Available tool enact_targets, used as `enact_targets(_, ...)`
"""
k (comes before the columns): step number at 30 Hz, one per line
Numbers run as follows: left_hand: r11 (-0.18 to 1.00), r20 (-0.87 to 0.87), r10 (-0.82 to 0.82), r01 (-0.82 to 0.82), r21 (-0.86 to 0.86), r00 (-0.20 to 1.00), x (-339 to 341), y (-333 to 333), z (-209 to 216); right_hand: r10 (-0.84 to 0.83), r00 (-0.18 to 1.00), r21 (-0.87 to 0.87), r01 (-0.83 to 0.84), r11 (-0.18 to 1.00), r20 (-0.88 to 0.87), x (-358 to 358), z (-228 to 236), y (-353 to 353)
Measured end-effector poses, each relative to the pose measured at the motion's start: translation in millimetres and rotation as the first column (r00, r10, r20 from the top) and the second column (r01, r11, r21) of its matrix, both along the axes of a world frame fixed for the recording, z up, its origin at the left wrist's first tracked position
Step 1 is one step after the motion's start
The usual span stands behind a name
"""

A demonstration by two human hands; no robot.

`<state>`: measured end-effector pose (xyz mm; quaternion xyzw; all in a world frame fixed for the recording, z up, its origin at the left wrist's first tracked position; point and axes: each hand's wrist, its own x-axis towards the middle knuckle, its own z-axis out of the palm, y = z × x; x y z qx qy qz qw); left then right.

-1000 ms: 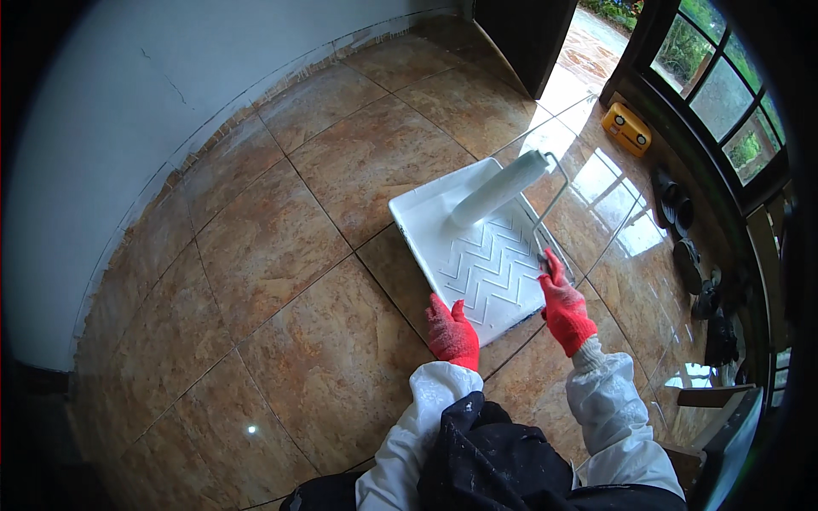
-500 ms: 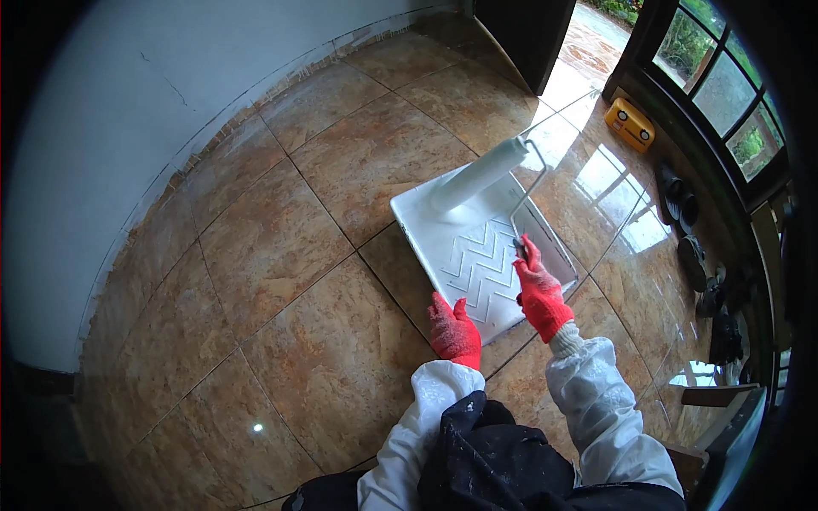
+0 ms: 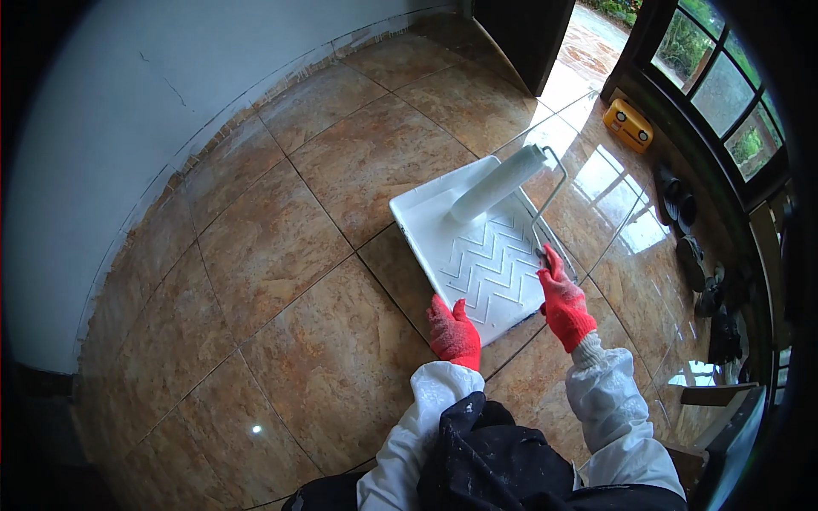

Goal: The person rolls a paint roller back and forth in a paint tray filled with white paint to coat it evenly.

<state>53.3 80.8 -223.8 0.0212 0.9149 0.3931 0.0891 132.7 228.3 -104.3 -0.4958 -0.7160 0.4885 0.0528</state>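
My right hand (image 3: pixel 566 308), in a red glove, is closed on the handle of a paint roller (image 3: pixel 496 185). The roller's white sleeve is tilted over the far, deep part of a white paint tray (image 3: pixel 423 249), its lower end at the paint and its upper end raised. The wire frame bends from the raised end down to my hand. Raised zigzag ridges line the tray's near slope. My left hand (image 3: pixel 456 334), also red-gloved, grips the tray's near left corner, thumb on the inner side; the fingers under the rim are hidden.
Brown tiles (image 3: pixel 290 341) surround the tray. A pale wall (image 3: pixel 145 111) curves along the left. An open dark door (image 3: pixel 528 38) stands at the far side. A yellow case (image 3: pixel 628 126) and several dark shoes (image 3: pixel 692 262) line the right, below a paned window (image 3: pixel 722 94).
My right hand has moved to the right and slightly nearer, carrying the roller rightward across the tray. My left hand and the tray have stayed in place.
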Motion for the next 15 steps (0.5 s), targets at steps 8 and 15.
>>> enact_targets(8,1.000,0.015,-0.017,0.017,0.021,1.000,3.2,3.3,5.8,-0.022,0.999,-0.043,0.021,0.999,-0.027,-29.8,-2.7,-4.1)
enact_targets(15,1.000,-0.180,0.008,-0.011,-0.016,0.984,0.5,0.7,-4.6,0.220,0.976,-0.058,-0.219,0.974,-0.001,-36.2,-1.4,-33.8)
